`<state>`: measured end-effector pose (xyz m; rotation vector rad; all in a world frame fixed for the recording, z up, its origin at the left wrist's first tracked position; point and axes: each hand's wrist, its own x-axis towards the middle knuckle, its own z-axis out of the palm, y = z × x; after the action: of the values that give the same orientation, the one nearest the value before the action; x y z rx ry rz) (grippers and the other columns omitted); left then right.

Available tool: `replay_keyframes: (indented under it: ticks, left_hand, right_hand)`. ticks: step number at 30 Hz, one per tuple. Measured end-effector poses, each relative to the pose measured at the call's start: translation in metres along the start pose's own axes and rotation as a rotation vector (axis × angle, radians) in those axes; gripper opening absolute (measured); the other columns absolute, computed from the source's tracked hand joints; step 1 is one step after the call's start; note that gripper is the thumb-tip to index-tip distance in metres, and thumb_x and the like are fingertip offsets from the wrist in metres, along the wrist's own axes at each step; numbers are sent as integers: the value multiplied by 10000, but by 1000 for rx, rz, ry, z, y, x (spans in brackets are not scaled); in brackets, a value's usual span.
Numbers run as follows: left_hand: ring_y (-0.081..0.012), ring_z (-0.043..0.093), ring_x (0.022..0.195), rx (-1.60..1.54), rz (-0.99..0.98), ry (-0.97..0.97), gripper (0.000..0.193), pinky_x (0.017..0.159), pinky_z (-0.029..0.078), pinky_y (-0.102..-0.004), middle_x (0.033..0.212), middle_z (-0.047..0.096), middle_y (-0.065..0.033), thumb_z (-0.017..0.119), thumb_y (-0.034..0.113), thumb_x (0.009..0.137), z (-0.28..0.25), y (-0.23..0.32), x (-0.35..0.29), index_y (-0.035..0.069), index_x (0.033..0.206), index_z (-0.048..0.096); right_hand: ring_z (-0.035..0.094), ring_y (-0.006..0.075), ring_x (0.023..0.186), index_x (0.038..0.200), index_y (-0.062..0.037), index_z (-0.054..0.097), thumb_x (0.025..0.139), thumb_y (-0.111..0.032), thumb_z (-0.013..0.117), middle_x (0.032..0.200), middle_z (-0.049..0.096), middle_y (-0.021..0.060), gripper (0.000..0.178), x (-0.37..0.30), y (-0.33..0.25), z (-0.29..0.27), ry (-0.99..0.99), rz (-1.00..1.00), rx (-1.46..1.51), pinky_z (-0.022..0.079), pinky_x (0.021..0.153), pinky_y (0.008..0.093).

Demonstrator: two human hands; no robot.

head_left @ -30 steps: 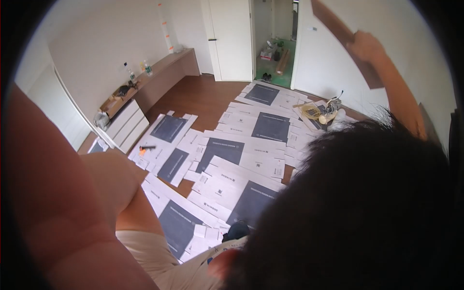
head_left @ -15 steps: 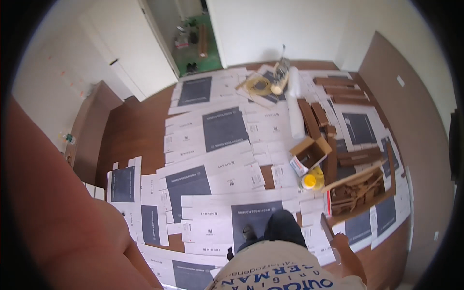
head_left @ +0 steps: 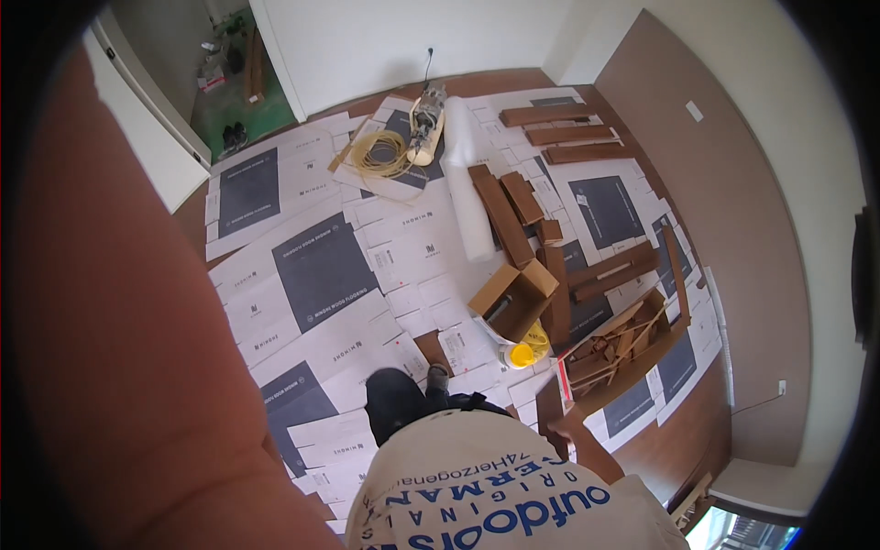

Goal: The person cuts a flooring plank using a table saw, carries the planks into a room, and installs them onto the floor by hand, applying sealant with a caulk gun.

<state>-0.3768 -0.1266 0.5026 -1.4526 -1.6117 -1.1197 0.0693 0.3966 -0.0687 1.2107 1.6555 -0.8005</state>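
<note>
Bare and small beside the pale shirt (head_left: 486, 477), the right hand (head_left: 561, 427) is seen closed on a brown board (head_left: 548, 401); its separate fingers cannot be told. By the hand the board is kept just in front of the shirt, near the left end of a long open carton (head_left: 627, 372) filled with wood offcuts (head_left: 616, 346). The left edge is filled by a blurred, raised left forearm (head_left: 156, 321) — the left hand lies out of view, so its state cannot be told. Beyond the board, a yellow-capped container (head_left: 522, 355) is set close to an open cardboard box (head_left: 532, 301). The floor is largely covered by white-and-dark cardboard sheets (head_left: 325, 270) — on these are laid brown planks (head_left: 500, 215), a white roll (head_left: 467, 197) and a coiled yellowish hose (head_left: 380, 154).
</note>
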Motion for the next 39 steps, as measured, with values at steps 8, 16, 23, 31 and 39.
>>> replay_keyframes:
  ticks: [8, 16, 23, 31, 39]
  left_hand:
    - [-281, 629, 1123, 21, 118, -18, 285, 990, 465, -327, 1245, 647, -179, 596, 157, 1014, 4, -257, 46, 19, 1263, 586]
    - [-202, 579, 1257, -36, -1447, -521, 473, 1046, 478, -315, 1351, 611, -138, 639, 228, 1005, 157, -571, -247, 13, 1414, 536]
    - [-309, 685, 1065, -403, -2150, -1150, 397, 897, 533, -394, 1115, 726, -169, 719, 261, 902, 170, -507, -468, 27, 1219, 678]
    - [-160, 636, 809, -64, -1940, -675, 271, 703, 490, -273, 937, 669, -71, 630, 172, 960, 217, -676, -385, 75, 1212, 655]
    - [-145, 667, 838, -238, -2046, -372, 354, 689, 504, -273, 997, 695, -76, 629, 174, 947, 385, -929, -264, 23, 1266, 633]
  right_hand:
    - [671, 446, 1047, 1210, 39, 644, 911, -497, 653, 1063, 707, 288, 614, -146, -488, -139, 602, -490, -72, 545, 900, 494]
    - [699, 404, 1008, 1137, -50, 715, 907, -488, 651, 1047, 736, 219, 499, -118, -564, -165, 552, -237, 41, 553, 890, 473]
    - [706, 343, 1055, 1168, -14, 717, 876, -510, 672, 1156, 718, 183, 577, -7, -520, -196, 156, 242, 62, 557, 901, 423]
    - [650, 343, 1186, 1247, -9, 684, 820, -537, 724, 1301, 665, 207, 680, 115, -638, -405, 87, 124, 67, 509, 1002, 424]
    - [668, 454, 1075, 1286, 36, 618, 895, -479, 678, 1127, 691, 315, 650, 138, -893, -621, 660, -158, 322, 538, 924, 493]
